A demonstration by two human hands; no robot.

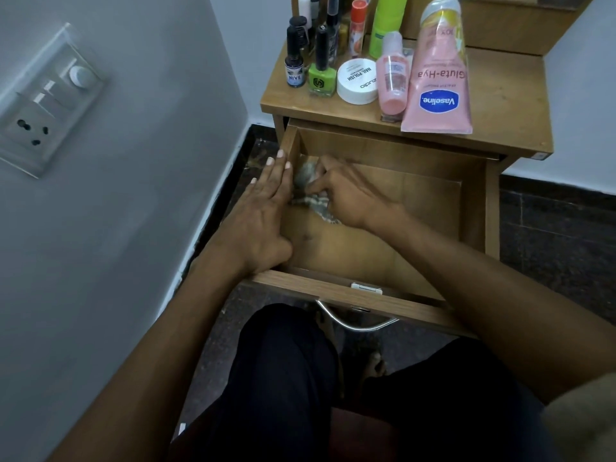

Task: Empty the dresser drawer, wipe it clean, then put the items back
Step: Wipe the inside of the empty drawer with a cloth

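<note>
The wooden dresser drawer (473, 208) is pulled out and holds nothing but a grey striped cloth (308, 191) in its far left corner. My right hand (350, 195) grips the cloth with curled fingers and presses it onto the drawer floor. My left hand (263, 211) lies flat along the drawer's left side wall, fingers straight. On the dresser top (500, 105) stand the items: a pink Vaseline tube (440, 78), a small pink bottle (392, 75), a white nail polish remover jar (356, 81), a green nail polish bottle (321, 65) and several more bottles behind.
A grey wall with a switch and socket plate (43, 108) runs close along the left. The drawer's metal handle (356, 320) hangs over my knees in dark trousers. Dark stone floor lies right of the dresser.
</note>
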